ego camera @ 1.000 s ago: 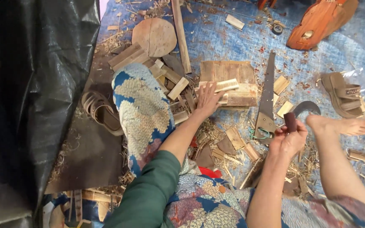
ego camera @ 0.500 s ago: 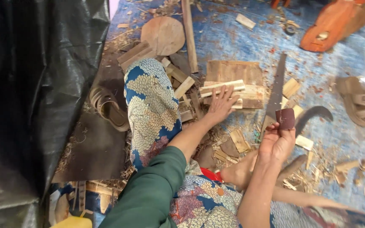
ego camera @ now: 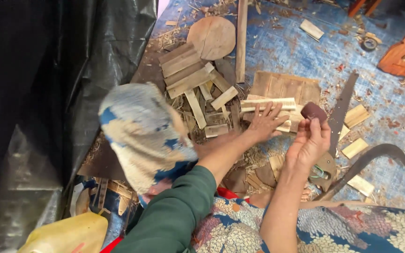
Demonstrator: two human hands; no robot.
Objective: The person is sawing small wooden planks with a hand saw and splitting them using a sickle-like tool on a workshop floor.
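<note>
Nearest, the right hand (ego camera: 311, 143) is clamped on a dark brown handle (ego camera: 313, 111) of a long blade (ego camera: 342, 107), while at ten o'clock the left hand (ego camera: 266, 122) lies fingers spread on pale wooden strips (ego camera: 268, 103), round wooden disc (ego camera: 212, 37) farthest.

Left hand (ego camera: 266, 122) stretched forward on a green-sleeved arm, palm down, fingers spread flat, right hand (ego camera: 311, 143) raised on a bare forearm, fingers curled closed in a grip, thumb up
</note>
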